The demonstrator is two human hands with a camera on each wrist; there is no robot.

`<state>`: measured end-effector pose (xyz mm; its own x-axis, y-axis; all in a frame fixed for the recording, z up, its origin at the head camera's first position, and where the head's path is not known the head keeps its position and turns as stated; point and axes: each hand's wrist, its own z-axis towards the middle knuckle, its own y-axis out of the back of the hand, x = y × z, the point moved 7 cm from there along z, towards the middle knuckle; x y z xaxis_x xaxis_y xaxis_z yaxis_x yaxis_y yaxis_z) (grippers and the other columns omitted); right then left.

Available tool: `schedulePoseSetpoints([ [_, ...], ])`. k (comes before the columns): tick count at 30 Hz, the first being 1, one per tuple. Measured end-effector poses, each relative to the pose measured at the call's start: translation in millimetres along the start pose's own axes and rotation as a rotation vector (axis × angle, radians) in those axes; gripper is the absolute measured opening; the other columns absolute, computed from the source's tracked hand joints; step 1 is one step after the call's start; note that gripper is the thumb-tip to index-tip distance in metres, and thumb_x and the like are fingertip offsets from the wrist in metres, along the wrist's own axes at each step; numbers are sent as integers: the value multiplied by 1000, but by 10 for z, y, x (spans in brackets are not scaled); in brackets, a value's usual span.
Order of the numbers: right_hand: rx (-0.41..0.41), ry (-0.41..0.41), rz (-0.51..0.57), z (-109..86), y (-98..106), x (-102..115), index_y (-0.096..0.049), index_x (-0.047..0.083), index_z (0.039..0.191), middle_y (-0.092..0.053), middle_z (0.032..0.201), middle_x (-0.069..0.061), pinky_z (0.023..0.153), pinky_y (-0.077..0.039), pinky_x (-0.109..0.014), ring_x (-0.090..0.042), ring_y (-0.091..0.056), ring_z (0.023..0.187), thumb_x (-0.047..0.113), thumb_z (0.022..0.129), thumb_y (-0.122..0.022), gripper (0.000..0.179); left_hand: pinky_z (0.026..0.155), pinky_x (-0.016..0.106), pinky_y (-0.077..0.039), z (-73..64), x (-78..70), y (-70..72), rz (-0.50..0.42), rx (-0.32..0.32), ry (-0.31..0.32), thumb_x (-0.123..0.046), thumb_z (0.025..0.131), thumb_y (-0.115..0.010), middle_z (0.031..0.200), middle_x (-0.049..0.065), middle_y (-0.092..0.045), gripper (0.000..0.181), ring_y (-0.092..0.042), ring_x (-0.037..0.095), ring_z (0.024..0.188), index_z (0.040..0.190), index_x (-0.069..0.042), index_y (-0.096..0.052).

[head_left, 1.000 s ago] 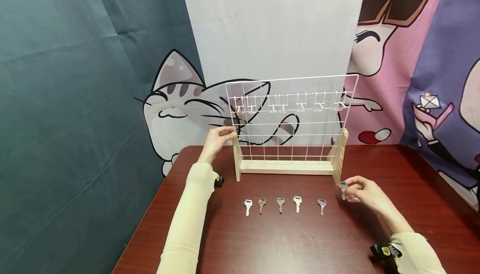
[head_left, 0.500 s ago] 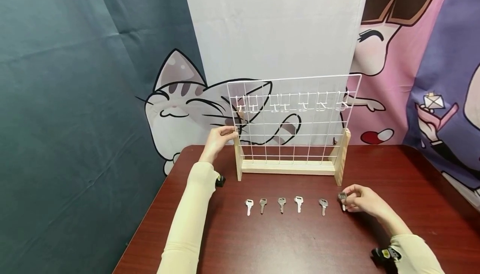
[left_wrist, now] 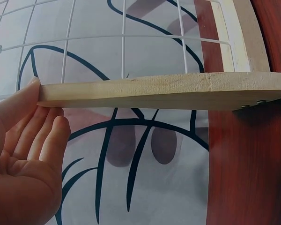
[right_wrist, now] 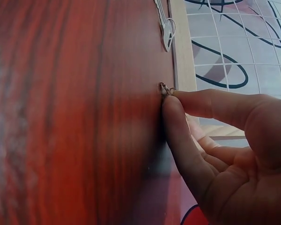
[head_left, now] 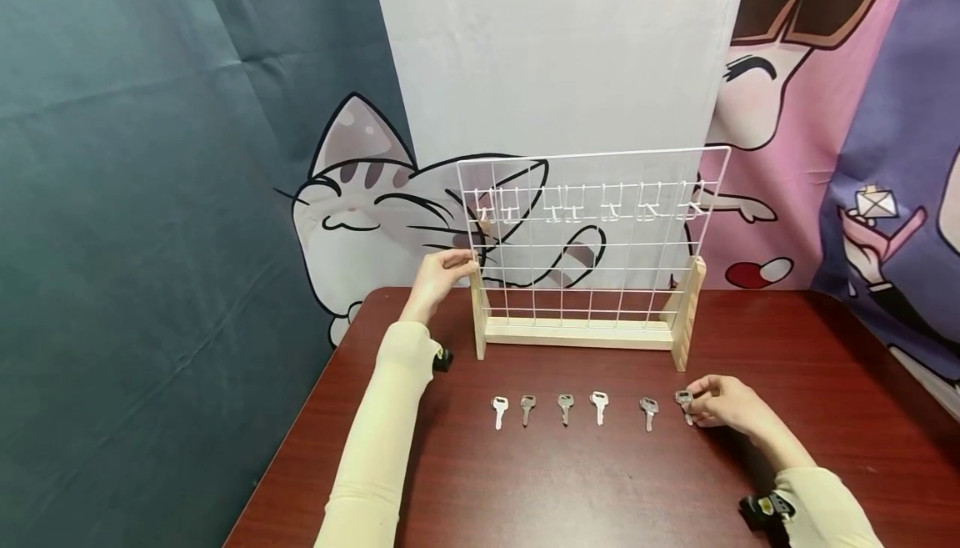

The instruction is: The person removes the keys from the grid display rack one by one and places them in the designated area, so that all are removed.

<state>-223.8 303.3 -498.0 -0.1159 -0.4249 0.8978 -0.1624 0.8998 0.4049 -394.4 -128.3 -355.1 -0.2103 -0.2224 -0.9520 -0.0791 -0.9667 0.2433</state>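
Observation:
My left hand grips the top of the left wooden post of a white wire grid rack, thumb on one side and fingers on the other. At the right end of a row of metal keys, my right hand pinches a key between thumb and forefinger, at the tabletop. Only a small part of that key shows in the right wrist view. To its left lie a silver key, a bright key and several more, spaced apart in front of the rack.
White hooks hang along the upper part of the grid. The rack's pale wooden base stands on a dark red wooden table. Behind the table hang cartoon-printed cloths.
My right hand has come down toward the table with the key, bringing it level with the row. The left hand stays on the rack's post. The head view has shifted slightly.

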Motion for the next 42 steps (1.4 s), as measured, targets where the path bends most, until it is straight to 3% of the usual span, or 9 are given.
schedulePoseSetpoints([
  [24, -39, -43, -9, 21, 5, -30, -54, -23, 100, -69, 78, -10, 61, -61, -31, -18, -70, 67, -9, 84, -67, 25, 104, 35, -49, 2, -17, -18, -25, 2, -22, -4, 93, -72, 125, 20, -67, 34, -65, 29, 117, 126, 5, -67],
  [42, -7, -28, 3, 13, 11, -42, -51, -25, 104, -70, 81, -12, 63, -62, -32, -18, -69, 69, -8, 86, -66, 29, 105, 36, -49, 23, 5, -25, -41, 5, -27, -4, 93, -72, 128, 24, -64, 39, -65, 27, 116, 128, 11, -62],
])
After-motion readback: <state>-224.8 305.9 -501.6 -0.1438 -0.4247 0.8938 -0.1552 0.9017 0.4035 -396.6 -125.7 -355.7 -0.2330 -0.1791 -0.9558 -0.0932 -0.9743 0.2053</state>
